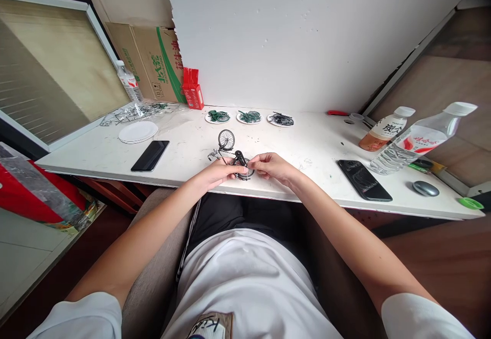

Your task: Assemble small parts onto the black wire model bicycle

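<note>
Head view, centre: our hands (275, 165) pinched a toy bicycle (239, 157); squeezing hard could bend its lower wheel (243, 177).

back left: cardboard box (148, 55), red carton (193, 91) | left: black phone (150, 156) | right: clear bottle (421, 139), grey mouse (425, 188)

Place: a home-like room is suggested, workshop not ruled out | desk (307, 147) is backed by a white panel (287, 37) | parts (282, 119) are spread on plates (269, 118) | desk is shared by phones (364, 180) and drink bottles (416, 142) | fabric seat (149, 231) is set before it
</note>
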`<state>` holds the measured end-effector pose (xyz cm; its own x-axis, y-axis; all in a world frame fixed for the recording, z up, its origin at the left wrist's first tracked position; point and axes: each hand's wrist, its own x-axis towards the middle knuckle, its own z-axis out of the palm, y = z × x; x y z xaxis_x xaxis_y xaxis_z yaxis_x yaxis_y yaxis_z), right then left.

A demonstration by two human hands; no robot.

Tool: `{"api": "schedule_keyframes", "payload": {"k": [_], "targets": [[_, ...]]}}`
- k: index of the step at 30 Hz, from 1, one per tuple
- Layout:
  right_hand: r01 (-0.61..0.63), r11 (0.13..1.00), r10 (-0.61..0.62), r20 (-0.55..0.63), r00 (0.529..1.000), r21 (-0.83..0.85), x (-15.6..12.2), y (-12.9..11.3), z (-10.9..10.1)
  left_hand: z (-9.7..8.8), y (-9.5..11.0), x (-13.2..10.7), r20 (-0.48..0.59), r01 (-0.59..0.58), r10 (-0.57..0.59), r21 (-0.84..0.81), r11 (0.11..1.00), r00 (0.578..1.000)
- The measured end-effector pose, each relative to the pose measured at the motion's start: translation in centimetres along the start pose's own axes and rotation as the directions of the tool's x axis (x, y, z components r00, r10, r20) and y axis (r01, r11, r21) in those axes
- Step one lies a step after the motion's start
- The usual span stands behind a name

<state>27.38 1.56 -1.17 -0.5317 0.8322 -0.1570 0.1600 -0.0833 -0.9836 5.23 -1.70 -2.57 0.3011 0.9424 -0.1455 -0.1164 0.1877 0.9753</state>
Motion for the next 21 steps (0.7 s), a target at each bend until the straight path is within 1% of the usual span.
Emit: {"api": "schedule_keyframes", "payload": {"k": [5, 21], "targets": [[0.019, 1.0, -0.019, -0.027, 0.999, -0.007, -0.07, 0.07, 0.17, -0.02, 0.01, 0.01, 0.0, 0.021, -0.021, -0.004, 1.0, 1.0], [0.033, 0.999, -0.033, -0.014, 0.999, 0.01, -0.14, 0.07, 0.19, -0.07, -0.11, 0.17, -0.017, 0.056, -0.057, -0.068, 0.996, 0.998]]}}
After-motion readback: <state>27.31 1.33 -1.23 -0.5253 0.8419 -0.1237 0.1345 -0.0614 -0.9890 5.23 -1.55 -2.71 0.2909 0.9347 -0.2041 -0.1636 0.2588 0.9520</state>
